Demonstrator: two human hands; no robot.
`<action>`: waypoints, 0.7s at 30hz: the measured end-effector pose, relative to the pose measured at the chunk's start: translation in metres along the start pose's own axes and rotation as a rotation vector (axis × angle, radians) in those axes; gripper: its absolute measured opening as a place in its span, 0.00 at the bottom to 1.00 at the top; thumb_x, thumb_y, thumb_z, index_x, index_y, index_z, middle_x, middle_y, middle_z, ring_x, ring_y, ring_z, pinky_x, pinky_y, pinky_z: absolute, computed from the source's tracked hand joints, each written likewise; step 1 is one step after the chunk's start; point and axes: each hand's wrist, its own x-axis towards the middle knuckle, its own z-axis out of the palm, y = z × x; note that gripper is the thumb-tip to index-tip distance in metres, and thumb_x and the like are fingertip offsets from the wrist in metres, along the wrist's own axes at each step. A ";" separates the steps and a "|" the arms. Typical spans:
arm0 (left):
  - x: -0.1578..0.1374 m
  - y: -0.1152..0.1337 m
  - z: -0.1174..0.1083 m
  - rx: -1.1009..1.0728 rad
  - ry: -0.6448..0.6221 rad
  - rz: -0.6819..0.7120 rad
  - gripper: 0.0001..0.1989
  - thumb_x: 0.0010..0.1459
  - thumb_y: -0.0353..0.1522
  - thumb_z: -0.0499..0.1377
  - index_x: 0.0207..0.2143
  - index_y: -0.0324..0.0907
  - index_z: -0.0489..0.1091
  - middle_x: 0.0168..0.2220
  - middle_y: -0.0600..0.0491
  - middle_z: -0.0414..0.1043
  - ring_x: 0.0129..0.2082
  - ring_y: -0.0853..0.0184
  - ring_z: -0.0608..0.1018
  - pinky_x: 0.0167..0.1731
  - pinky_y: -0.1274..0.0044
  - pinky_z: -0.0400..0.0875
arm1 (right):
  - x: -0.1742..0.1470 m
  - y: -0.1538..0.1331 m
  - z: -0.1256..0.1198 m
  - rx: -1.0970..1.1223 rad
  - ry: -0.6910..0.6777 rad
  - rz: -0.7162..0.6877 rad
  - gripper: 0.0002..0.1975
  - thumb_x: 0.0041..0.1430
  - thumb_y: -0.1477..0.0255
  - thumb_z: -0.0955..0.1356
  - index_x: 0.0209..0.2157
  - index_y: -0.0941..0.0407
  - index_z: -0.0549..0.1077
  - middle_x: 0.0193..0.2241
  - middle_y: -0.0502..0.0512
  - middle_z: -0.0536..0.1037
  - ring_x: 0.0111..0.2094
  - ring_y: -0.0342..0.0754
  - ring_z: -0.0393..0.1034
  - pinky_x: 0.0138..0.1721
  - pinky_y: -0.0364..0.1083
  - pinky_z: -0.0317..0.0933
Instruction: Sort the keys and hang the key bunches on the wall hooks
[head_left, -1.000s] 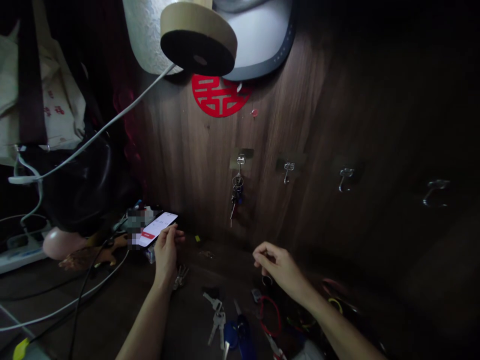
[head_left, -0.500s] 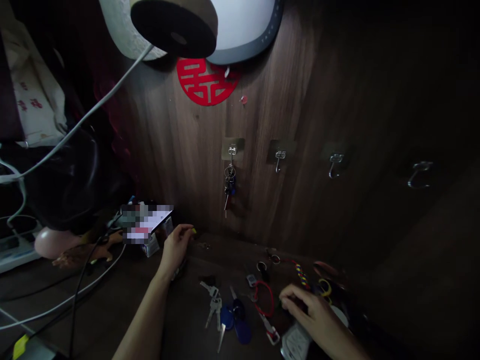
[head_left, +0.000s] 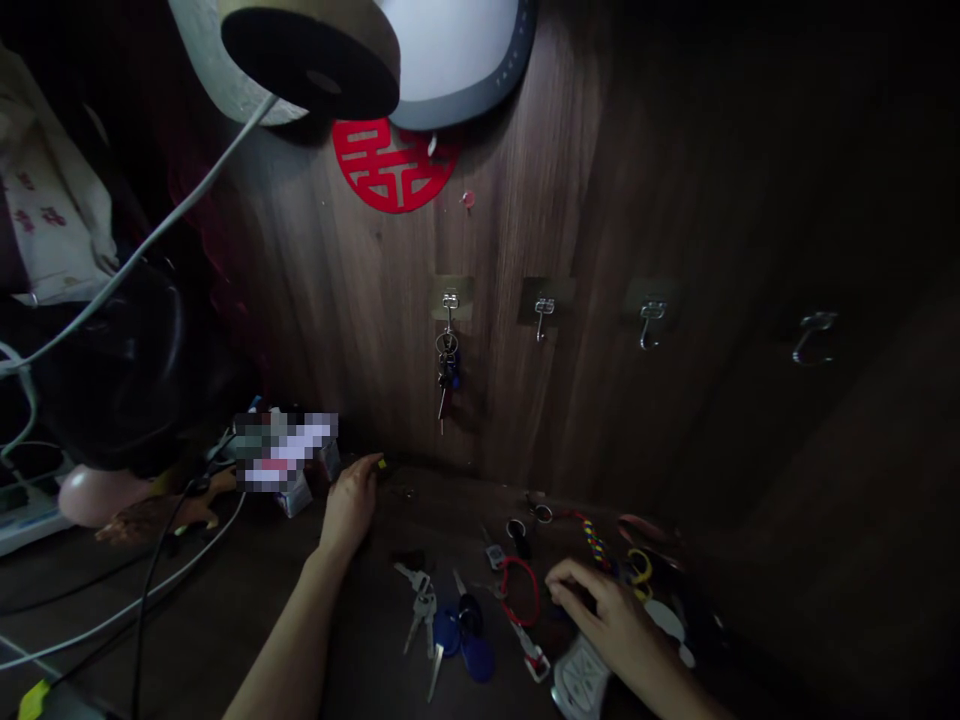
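My left hand (head_left: 351, 508) is at the back of the dark tabletop, beside the wall. Its fingers are closed at a small yellow piece (head_left: 382, 464) whose kind I cannot make out. A small metal ring (head_left: 407, 493) lies just right of it. My right hand (head_left: 600, 612) is closed in a pinch, its fingertips low over the table; a dark bit shows there, too dim to name. Close by are a red cord loop (head_left: 537, 592) and a grey remote-like object (head_left: 582, 680), partly under the hand. Silver keys (head_left: 422, 607) and blue key fobs (head_left: 478, 655) lie between the hands.
A bunch of keys (head_left: 448, 370) hangs from the leftmost wall hook (head_left: 450, 300). More hooks (head_left: 544, 308) run to the right. Cables (head_left: 150, 590), a doll-like figure (head_left: 161, 510) and small boxes (head_left: 295, 495) are on the left. A braided cord (head_left: 595, 540) lies right.
The view has shifted slightly, so the wall items sit further left. My left hand has lowered a little towards the tabletop by the yellow piece. My right hand stays about where it was.
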 end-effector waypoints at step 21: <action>-0.005 0.014 0.009 0.000 0.082 0.179 0.09 0.59 0.33 0.49 0.35 0.43 0.68 0.34 0.51 0.76 0.37 0.62 0.78 0.39 0.71 0.72 | -0.002 -0.008 -0.005 -0.019 -0.001 0.013 0.08 0.58 0.72 0.61 0.28 0.52 0.70 0.27 0.47 0.77 0.31 0.44 0.72 0.34 0.41 0.61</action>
